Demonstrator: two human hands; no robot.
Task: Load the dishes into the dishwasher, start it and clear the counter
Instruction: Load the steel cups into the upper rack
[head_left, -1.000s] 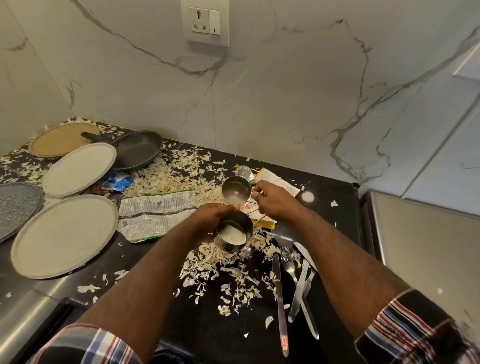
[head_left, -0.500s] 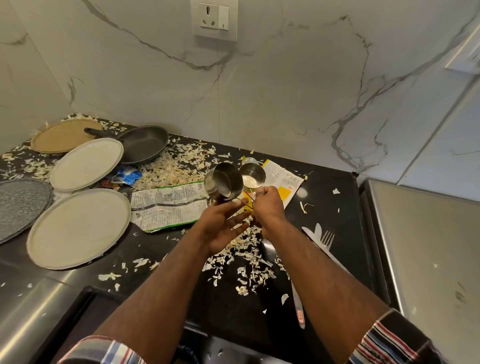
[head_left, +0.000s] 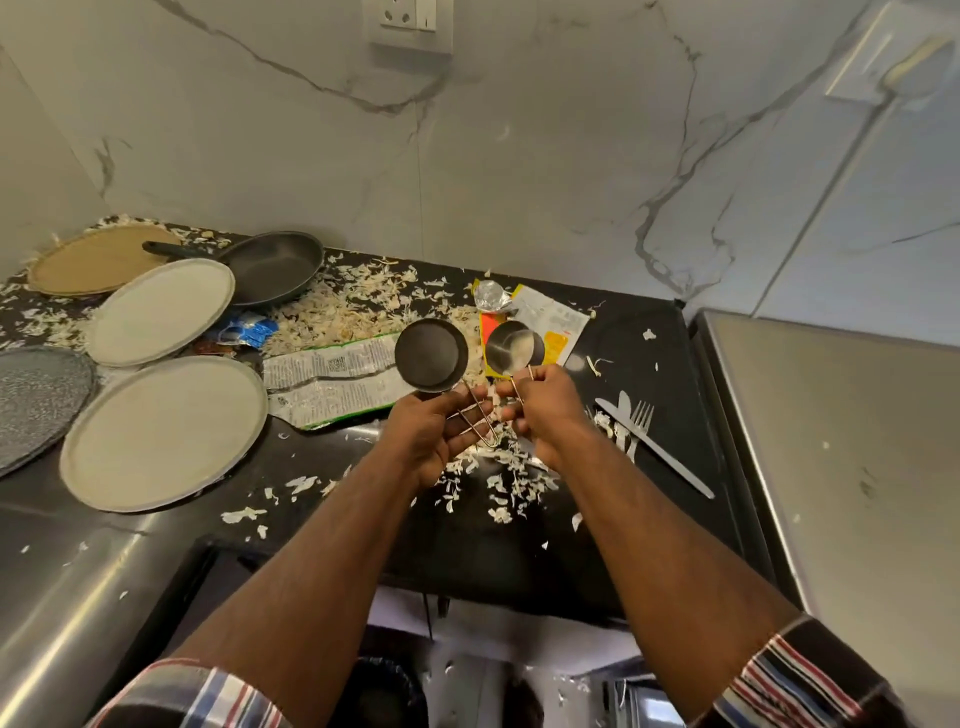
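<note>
Above the black counter (head_left: 613, 519), in the middle of the view, two small metal cups with wire handles are held up in the air. The left hand (head_left: 434, 441) holds the bigger cup (head_left: 431, 354); its wire handle lies across the palm and the fingers curl loosely under it. This cup now shows its dark inside more fully than half a second ago, and it sits a bit further from the other one. The right hand (head_left: 540, 410) pinches the handle of the smaller cup (head_left: 511, 347) between thumb and fingertips. One second ago both cups were lower, close to the counter; now both are lifted up.

Under the hands lie many pale peel scraps (head_left: 498, 483). To the right, a knife (head_left: 654, 447) and a fork (head_left: 640, 415) rest on the counter. Behind the cups are a green wrapper (head_left: 332, 379) and a yellow packet (head_left: 550, 327). To the left sit two big pale plates (head_left: 161, 431), a grey plate (head_left: 36, 400), a brown round board (head_left: 93, 260) and a dark frying pan (head_left: 270, 267).
</note>
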